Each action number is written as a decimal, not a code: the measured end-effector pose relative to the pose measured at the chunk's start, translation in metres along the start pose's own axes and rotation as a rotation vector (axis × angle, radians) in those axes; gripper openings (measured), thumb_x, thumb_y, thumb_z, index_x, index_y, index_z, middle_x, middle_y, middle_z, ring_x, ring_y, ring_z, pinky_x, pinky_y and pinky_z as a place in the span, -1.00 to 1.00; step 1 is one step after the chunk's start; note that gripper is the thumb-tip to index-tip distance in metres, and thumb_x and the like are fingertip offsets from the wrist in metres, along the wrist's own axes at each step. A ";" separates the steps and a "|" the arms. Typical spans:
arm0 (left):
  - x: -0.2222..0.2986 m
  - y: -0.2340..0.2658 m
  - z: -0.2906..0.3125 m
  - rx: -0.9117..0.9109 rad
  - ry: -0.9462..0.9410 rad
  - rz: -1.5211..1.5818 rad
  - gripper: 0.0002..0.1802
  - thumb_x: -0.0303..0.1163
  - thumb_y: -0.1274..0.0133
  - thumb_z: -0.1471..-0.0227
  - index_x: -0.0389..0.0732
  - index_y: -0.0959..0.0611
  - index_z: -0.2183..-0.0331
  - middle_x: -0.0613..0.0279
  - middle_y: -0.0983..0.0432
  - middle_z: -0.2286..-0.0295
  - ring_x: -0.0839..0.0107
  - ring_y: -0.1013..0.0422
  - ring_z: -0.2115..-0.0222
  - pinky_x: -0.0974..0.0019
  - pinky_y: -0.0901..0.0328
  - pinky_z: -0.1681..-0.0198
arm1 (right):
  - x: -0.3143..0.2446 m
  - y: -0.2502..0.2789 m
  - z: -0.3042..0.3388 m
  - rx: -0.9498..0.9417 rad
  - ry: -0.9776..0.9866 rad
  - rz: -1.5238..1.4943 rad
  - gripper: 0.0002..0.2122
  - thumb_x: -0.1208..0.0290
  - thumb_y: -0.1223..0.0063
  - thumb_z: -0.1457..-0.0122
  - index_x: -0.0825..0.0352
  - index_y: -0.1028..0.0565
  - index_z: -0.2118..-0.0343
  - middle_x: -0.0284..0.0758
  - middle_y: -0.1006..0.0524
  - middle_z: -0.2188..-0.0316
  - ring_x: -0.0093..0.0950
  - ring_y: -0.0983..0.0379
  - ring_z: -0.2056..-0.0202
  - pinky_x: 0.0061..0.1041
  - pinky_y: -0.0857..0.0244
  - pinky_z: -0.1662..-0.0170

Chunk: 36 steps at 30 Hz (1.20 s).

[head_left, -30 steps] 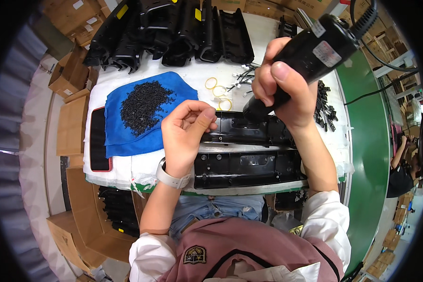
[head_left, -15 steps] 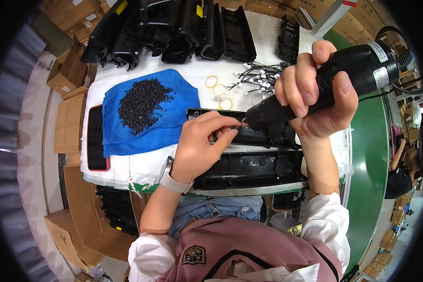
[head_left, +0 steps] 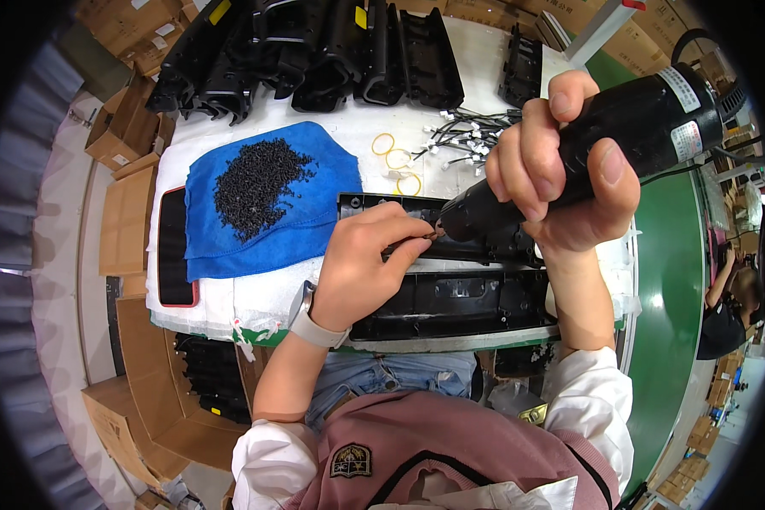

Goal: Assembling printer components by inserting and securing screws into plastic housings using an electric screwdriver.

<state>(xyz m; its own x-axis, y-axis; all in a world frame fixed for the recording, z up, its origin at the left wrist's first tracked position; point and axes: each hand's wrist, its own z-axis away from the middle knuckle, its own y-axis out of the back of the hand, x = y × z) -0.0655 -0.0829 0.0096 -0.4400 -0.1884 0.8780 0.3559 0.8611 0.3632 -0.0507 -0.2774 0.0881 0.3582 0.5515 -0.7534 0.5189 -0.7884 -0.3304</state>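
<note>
My right hand [head_left: 569, 170] is wrapped around a black corded electric screwdriver [head_left: 633, 127], tilted with its nose down and to the left. Close to its tip, my left hand [head_left: 374, 259] has thumb and forefinger pinched together; what is between them is too small to make out. Both hands are over a long black plastic housing [head_left: 374, 202], partly hidden beneath them. A second black plastic housing [head_left: 450, 302] lies nearer me, along the table's front edge. To the left, a heap of tiny black screws [head_left: 259, 187] rests on a folded blue cloth [head_left: 331, 161].
Several black plastic housings [head_left: 327, 64] line the table's far side. Short black cables with white connectors [head_left: 467, 136] and yellow rubber bands [head_left: 383, 145] lie behind my hands. A phone [head_left: 177, 246] is left of the cloth. Cardboard boxes [head_left: 157, 374] stand left, below the table.
My right hand and the electric screwdriver have shifted slightly left and down. My left hand keeps its pinch in nearly the same place.
</note>
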 end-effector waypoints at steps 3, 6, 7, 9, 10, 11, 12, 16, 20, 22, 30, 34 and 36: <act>0.002 0.001 -0.001 -0.022 0.005 0.012 -0.90 -0.59 -0.14 0.12 -0.33 -0.64 0.42 0.13 -0.45 0.57 0.29 -0.38 0.61 0.36 -0.25 0.52 | -0.001 -0.002 0.000 -0.035 -0.040 0.007 -0.63 0.11 -0.01 -0.14 0.26 -0.23 0.17 -0.49 -0.29 0.68 -0.63 -0.19 0.74 -0.58 -0.13 0.58; 0.001 0.003 0.000 -0.047 0.015 0.045 -0.86 -0.62 -0.15 0.16 -0.38 -0.63 0.41 0.20 -0.44 0.58 0.49 -0.33 0.59 0.46 -0.20 0.52 | -0.001 -0.003 0.001 -0.090 0.013 -0.008 -0.63 0.11 0.00 -0.15 0.26 -0.23 0.16 -0.49 -0.28 0.68 -0.63 -0.19 0.74 -0.58 -0.14 0.57; 0.001 0.004 0.000 -0.048 0.014 0.045 -0.86 -0.62 -0.15 0.16 -0.38 -0.63 0.41 0.20 -0.44 0.58 0.49 -0.33 0.59 0.46 -0.20 0.52 | -0.001 -0.002 0.001 -0.089 0.014 -0.008 -0.63 0.11 0.00 -0.15 0.26 -0.23 0.16 -0.49 -0.28 0.68 -0.63 -0.19 0.74 -0.58 -0.14 0.57; 0.003 0.006 -0.001 -0.068 0.076 0.089 -0.86 -0.62 -0.15 0.16 -0.37 -0.63 0.42 0.22 -0.45 0.57 0.51 -0.34 0.59 0.48 -0.22 0.50 | 0.001 0.000 0.002 -0.052 0.032 -0.061 -0.64 0.11 0.04 -0.17 0.27 -0.24 0.14 -0.48 -0.29 0.66 -0.63 -0.21 0.72 -0.57 -0.16 0.53; 0.002 0.006 0.000 -0.069 0.075 0.089 -0.86 -0.62 -0.15 0.16 -0.37 -0.63 0.42 0.22 -0.45 0.57 0.51 -0.34 0.59 0.48 -0.22 0.50 | 0.003 0.001 0.002 -0.051 0.033 -0.060 -0.64 0.11 0.04 -0.17 0.27 -0.24 0.14 -0.48 -0.29 0.66 -0.63 -0.21 0.72 -0.57 -0.16 0.53; 0.001 0.007 0.000 -0.059 0.078 0.084 -0.87 -0.61 -0.15 0.15 -0.35 -0.63 0.41 0.21 -0.46 0.57 0.48 -0.34 0.60 0.46 -0.23 0.50 | 0.006 0.000 0.001 0.014 0.072 -0.114 -0.68 0.18 0.09 -0.18 0.30 -0.26 0.14 -0.42 -0.28 0.69 -0.60 -0.19 0.73 -0.55 -0.14 0.57; 0.000 0.007 0.000 -0.050 0.081 0.079 -0.87 -0.59 -0.15 0.14 -0.32 -0.64 0.40 0.19 -0.47 0.56 0.45 -0.35 0.61 0.44 -0.25 0.50 | 0.007 -0.001 0.000 0.080 0.110 -0.167 -0.72 0.25 0.14 -0.18 0.32 -0.29 0.13 -0.37 -0.26 0.72 -0.56 -0.18 0.75 -0.54 -0.11 0.61; 0.002 0.008 0.000 -0.052 0.117 0.101 -0.81 -0.59 -0.15 0.15 -0.31 -0.63 0.35 0.18 -0.47 0.56 0.46 -0.36 0.60 0.45 -0.26 0.48 | 0.006 0.001 0.000 0.126 0.095 -0.170 -0.74 0.25 0.19 -0.20 0.31 -0.31 0.15 -0.37 -0.26 0.71 -0.56 -0.18 0.75 -0.51 -0.14 0.58; 0.002 0.007 0.000 0.018 0.098 0.051 -0.80 -0.61 -0.11 0.14 -0.32 -0.59 0.34 0.15 -0.47 0.55 0.40 -0.39 0.58 0.40 -0.28 0.46 | 0.005 0.005 -0.002 0.128 0.078 -0.128 -0.76 0.27 0.18 -0.19 0.31 -0.33 0.17 -0.37 -0.25 0.72 -0.55 -0.18 0.76 -0.51 -0.14 0.58; 0.001 0.006 -0.001 0.077 0.058 -0.037 -0.82 -0.62 -0.09 0.13 -0.33 -0.58 0.35 0.14 -0.47 0.54 0.35 -0.41 0.56 0.37 -0.29 0.45 | 0.006 0.007 -0.006 0.155 0.040 -0.060 -0.77 0.33 0.10 -0.15 0.37 -0.32 0.21 -0.36 -0.25 0.74 -0.55 -0.17 0.77 -0.55 -0.09 0.65; -0.006 0.002 -0.001 0.178 0.025 -0.225 -0.89 -0.64 -0.07 0.11 -0.32 -0.57 0.41 0.08 -0.48 0.47 0.08 -0.43 0.44 0.21 -0.32 0.37 | 0.025 0.013 -0.004 0.203 -0.095 0.318 -0.67 0.24 -0.01 -0.10 0.37 -0.28 0.20 -0.40 -0.24 0.72 -0.60 -0.12 0.77 -0.60 -0.06 0.67; -0.008 0.002 -0.001 0.172 -0.003 -0.251 -0.89 -0.64 -0.08 0.12 -0.31 -0.58 0.42 0.08 -0.48 0.47 0.08 -0.43 0.45 0.21 -0.32 0.38 | 0.029 0.013 -0.004 0.228 -0.096 0.301 -0.69 0.26 0.00 -0.10 0.37 -0.28 0.20 -0.39 -0.24 0.72 -0.59 -0.12 0.77 -0.59 -0.06 0.67; -0.009 0.001 0.000 0.185 0.004 -0.247 -0.90 -0.63 -0.07 0.12 -0.31 -0.57 0.43 0.08 -0.47 0.48 0.07 -0.43 0.46 0.20 -0.31 0.39 | 0.030 0.013 -0.005 0.237 -0.113 0.310 -0.69 0.27 0.01 -0.10 0.37 -0.28 0.20 -0.39 -0.24 0.73 -0.59 -0.12 0.77 -0.59 -0.06 0.67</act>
<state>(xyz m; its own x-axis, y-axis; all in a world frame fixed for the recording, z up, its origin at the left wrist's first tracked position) -0.0611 -0.0806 0.0023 -0.4909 -0.4042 0.7718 0.0828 0.8602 0.5031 -0.0295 -0.2699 0.0637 0.3752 0.2547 -0.8913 0.2020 -0.9609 -0.1896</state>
